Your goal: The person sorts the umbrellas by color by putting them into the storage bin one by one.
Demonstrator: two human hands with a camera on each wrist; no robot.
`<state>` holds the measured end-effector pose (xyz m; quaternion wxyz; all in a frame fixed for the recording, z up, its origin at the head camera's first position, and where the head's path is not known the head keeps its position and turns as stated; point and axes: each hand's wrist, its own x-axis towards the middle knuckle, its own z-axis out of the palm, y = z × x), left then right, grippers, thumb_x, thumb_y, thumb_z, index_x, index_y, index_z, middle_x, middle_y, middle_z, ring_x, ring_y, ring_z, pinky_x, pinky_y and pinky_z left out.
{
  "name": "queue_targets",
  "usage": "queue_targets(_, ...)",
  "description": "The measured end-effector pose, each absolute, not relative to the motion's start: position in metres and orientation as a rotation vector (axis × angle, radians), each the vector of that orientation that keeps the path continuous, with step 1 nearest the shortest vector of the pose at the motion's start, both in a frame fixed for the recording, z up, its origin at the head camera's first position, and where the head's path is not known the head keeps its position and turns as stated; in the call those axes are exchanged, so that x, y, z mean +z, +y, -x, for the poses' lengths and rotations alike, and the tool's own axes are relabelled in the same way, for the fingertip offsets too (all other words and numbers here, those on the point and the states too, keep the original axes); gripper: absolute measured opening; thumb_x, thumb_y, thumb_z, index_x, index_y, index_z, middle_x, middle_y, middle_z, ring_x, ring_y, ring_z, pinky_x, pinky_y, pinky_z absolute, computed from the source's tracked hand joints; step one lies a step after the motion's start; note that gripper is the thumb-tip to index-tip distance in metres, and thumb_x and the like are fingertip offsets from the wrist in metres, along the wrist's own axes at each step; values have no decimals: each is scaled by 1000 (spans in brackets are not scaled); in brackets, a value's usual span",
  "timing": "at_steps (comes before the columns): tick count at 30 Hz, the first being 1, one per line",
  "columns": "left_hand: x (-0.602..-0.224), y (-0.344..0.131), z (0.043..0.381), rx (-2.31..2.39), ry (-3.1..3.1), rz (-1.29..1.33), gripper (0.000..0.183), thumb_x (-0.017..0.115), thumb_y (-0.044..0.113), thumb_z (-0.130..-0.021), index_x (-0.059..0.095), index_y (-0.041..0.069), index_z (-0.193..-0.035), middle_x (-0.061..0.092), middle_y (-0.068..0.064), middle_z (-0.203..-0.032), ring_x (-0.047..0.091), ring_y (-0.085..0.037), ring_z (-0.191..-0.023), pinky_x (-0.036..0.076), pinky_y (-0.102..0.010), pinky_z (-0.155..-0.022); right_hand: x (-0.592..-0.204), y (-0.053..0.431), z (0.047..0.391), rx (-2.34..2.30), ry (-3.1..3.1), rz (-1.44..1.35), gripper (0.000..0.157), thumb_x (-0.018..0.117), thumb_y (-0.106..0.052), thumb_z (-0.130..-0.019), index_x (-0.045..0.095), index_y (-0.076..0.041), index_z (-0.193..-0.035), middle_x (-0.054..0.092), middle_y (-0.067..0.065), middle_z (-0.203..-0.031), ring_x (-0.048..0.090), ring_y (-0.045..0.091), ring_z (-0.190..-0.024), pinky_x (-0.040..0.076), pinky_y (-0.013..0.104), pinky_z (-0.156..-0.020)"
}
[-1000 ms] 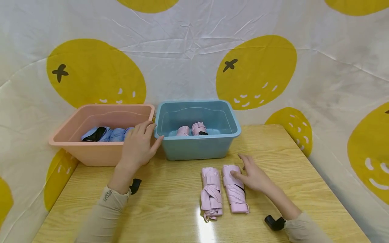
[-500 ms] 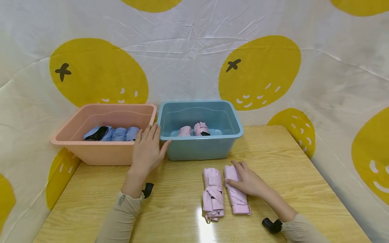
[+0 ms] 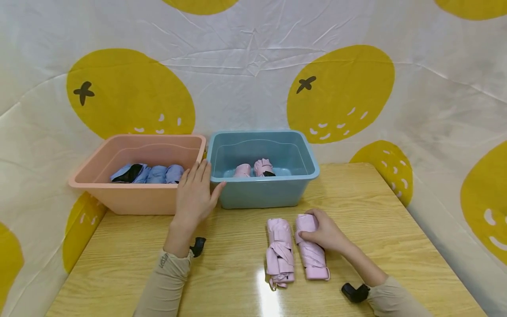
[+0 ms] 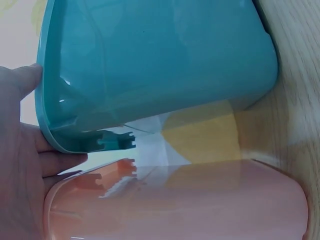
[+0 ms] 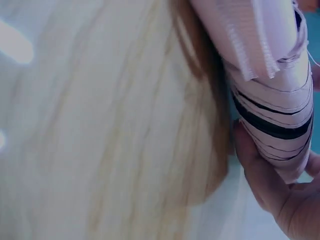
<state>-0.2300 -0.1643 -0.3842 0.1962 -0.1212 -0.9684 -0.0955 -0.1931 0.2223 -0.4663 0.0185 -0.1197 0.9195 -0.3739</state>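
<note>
Two folded pink umbrellas lie side by side on the table in the head view. My right hand (image 3: 328, 232) grips the upper part of the right pink umbrella (image 3: 313, 259), thumb on one side and fingers on the other. The right wrist view shows that umbrella (image 5: 272, 105) between thumb and fingers. Just left of it is the other pink umbrella (image 3: 280, 253), which nothing touches. My left hand (image 3: 192, 198) rests at the neighbouring rims of the blue tub (image 3: 263, 194) and the salmon tub (image 3: 130, 199), fingers fairly straight, thumb against the blue tub's rim (image 4: 44, 107).
Inside the blue tub are two pink rolled bundles (image 3: 263, 166), partly hidden by its front wall. Several blue rolled bundles (image 3: 157, 174) lie in the salmon tub. Behind the wooden table (image 3: 225, 273) hangs a fruit-patterned cloth (image 3: 245, 88).
My right hand has closed round the right pink umbrella, which has shifted only slightly. My left hand has moved a little rightward along the tub rims.
</note>
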Motion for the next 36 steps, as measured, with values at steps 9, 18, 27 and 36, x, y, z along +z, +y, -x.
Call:
queue_targets(9,-383,-166,230,-279,-2742,343,81,47,55,-107,32,-3,-161,32,-22,-166,25,-39,-155,15,-55,-127,-457,235,188,-1557,2605,162,67,89,-16,-80,53,0,-134,65,21,-115,64,25,-92,57,35,-74)
queue_targets(18,-383,-166,231,-265,-2726,348,81,48,56,-106,33,-3,-160,33,-22,-165,27,-40,-155,15,-55,-127,-438,242,184,-1726,2618,169,64,89,-12,-82,53,-2,-134,61,21,-120,63,21,-93,58,29,-72)
queue_targets(27,-384,-165,230,-253,-2721,340,81,48,56,-106,35,-4,-159,34,-22,-165,28,-40,-154,17,-55,-126,-394,237,190,-1812,2683,266,64,86,-5,-83,49,1,-136,57,14,-124,61,14,-98,58,26,-73)
queue_targets(36,-385,-165,230,-242,-2729,337,82,46,57,-106,34,-3,-160,33,-21,-166,27,-39,-155,14,-54,-127,-341,225,212,-1970,2712,448,58,83,7,-82,53,2,-131,60,-4,-113,60,13,-93,58,22,-70)
